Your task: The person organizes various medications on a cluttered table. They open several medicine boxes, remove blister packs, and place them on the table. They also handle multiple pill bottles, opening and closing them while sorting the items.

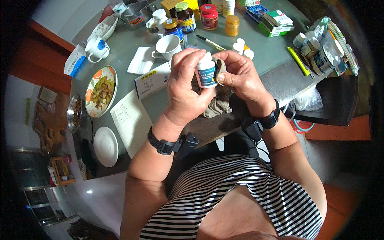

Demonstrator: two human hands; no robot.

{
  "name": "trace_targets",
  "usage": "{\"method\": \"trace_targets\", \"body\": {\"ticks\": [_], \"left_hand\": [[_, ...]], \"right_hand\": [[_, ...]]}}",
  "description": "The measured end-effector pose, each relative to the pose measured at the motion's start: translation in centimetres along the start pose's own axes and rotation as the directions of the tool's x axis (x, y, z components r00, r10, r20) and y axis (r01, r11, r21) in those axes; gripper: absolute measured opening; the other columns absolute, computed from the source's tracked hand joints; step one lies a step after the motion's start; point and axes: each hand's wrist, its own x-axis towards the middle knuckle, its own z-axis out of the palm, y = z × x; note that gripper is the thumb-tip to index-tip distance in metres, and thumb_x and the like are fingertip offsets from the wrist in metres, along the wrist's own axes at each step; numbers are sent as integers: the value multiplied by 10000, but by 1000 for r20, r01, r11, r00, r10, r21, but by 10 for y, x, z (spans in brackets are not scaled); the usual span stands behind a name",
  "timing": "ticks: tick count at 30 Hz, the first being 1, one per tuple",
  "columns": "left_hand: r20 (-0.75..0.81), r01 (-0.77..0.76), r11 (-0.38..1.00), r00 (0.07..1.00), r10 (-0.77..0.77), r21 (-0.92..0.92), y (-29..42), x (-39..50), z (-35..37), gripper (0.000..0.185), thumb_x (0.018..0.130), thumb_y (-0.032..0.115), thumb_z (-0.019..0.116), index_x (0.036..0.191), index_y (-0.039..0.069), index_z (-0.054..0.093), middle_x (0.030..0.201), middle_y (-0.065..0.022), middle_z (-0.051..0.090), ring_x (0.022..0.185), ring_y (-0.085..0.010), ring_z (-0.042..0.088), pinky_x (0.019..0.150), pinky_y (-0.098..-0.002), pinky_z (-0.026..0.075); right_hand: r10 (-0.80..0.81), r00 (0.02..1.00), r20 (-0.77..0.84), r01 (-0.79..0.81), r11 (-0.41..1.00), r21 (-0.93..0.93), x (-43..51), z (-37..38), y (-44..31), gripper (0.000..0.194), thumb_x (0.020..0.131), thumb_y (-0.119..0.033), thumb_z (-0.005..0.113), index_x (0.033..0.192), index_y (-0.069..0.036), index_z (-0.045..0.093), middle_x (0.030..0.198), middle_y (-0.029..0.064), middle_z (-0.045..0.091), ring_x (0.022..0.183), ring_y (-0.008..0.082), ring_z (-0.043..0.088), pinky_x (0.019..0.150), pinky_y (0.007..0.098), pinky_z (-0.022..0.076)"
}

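Upright in my left hand [186, 87] is a small white plastic pill bottle [206, 73] with a white cap and a dark teal label bearing writing. My fingers reach over its cap, and the thumb lies under its base. Pinched in my right hand [241, 75] is a greyish-brown cloth [221, 105], its upper fold pressed to the bottle's right side. The rest of the cloth hangs down to the table's front edge. A white mug [168, 46] stands just beyond my left hand. Several small white caps or bottles [238, 48] stand behind my right hand.
On the left are a plate of cooked vegetables [102, 90], a white saucer [106, 147] and a handwritten notebook [132, 120]. Jars, including a red one [209, 16], line the back. Medicine boxes [276, 22], a yellow-green utility knife [298, 61] and a larger bottle [324, 58] lie right.
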Motion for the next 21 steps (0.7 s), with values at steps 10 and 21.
{"method": "trace_targets", "body": {"ticks": [10,21], "left_hand": [[-38,49,987,998,-56,-155,-8,-6,3,685,625,-48,748,1268,30,525,1217,-168,559,1101,-322,599,944,-395,502],[42,122,982,992,-117,-144,-2,-7,-2,717,657,-49,757,1319,13,489,1310,-173,539,1142,-284,599,940,-357,517]], "right_hand": [[14,1000,-19,-14,1000,22,-2,4,-4,384,835,-12,752,1192,12,613,1055,55,689,942,125,659,854,278,545],[6,999,-45,-6,1000,1,-1,4,-6,368,830,-21,762,1170,10,622,1018,47,692,912,115,658,834,268,547]]}}
